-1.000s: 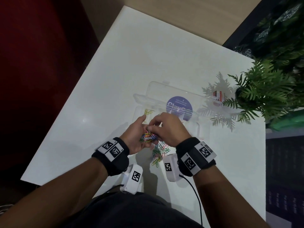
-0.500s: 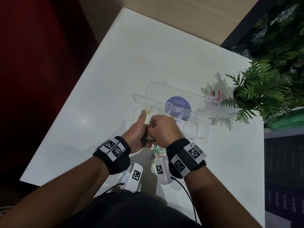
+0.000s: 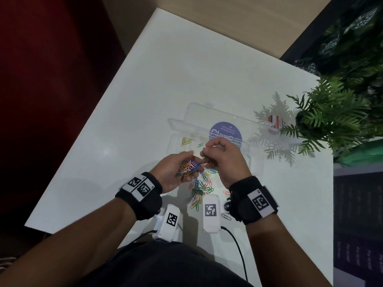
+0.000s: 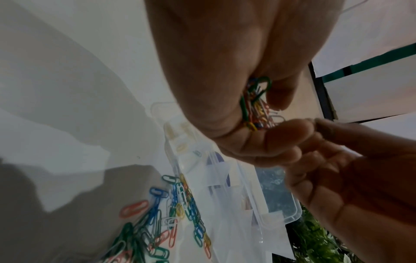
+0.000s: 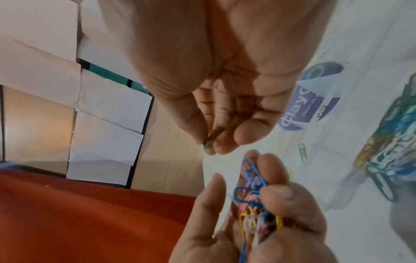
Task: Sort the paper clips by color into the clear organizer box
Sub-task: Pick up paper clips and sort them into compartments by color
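Plastic-coated wire is what we're dealing with: paper clips, feather-light, springy and kinda slick, and they love hooking into each other. The left hand (image 3: 176,166) has its fingers curled round a mixed bunch of clips (image 3: 188,167), while the right hand (image 3: 223,157) pinches what looks like a green clip (image 5: 207,143) between thumb and fingertip, just beside the bunch. More clips lie in a loose pile (image 3: 202,188) on the white table (image 3: 145,100) near the wrists. The clear organizer box (image 3: 176,139) sits open just beyond, with a couple of yellow clips (image 3: 186,141) and a green one (image 3: 200,145) already inside. I'd grab each clip by its rounded end and tug gently so it unhooks instead of dragging friends along.
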{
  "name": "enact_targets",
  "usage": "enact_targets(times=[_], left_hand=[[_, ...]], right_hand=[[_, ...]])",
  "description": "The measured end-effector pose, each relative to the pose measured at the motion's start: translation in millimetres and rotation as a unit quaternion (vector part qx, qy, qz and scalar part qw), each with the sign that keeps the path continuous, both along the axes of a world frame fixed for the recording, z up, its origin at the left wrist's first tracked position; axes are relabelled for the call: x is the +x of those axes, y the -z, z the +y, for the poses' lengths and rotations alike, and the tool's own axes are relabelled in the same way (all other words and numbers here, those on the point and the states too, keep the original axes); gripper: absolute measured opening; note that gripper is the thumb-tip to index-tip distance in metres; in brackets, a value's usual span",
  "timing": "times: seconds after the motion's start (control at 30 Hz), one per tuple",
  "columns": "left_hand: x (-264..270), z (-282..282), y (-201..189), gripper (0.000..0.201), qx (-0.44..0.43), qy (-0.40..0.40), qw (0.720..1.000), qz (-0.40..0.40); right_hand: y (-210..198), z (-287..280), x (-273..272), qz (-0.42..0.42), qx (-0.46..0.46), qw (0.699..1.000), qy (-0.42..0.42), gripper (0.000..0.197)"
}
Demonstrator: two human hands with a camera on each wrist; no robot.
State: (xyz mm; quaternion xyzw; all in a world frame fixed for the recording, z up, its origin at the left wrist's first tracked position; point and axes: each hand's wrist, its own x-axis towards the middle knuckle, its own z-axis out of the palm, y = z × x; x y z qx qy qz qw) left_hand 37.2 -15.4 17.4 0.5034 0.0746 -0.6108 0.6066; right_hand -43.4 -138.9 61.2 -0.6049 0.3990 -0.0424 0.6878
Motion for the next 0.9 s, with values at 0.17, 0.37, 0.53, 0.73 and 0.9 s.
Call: enact_targets(times=[0.17,0.37,0.53,0.73,0.9], left_hand=[[3.3,3.1,2.4,0.039,-0.016,-0.050,0.998,0.041],[5.1,9.5,3.7,0.041,-0.044,-0.091,0.990,0.099],[6.4,10.9,5.3,0.035,-0.044,-0.104,0.989,0.096],[2.0,4.9,7.5,0.027,-0.032,-0.100,0.992,0.066],[-0.6,3.8,6.6,0.025,-0.019,-0.086,0.994,0.060]], right_hand=[[7.8,-9.9,3.0,0.031,-0.050,0.998,0.026,0.014],[36.4,-23.3,26.0,0.144,-0.190,0.971,-0.012,0.007],[19.6,-11.8,15.4,0.118,-0.292,0.938,-0.145,0.013],[12.7,9.5,2.6,0.143,-0.367,0.890,-0.232,0.011],[10.2,14.8,0.7,0.176,-0.344,0.892,-0.235,0.016]])
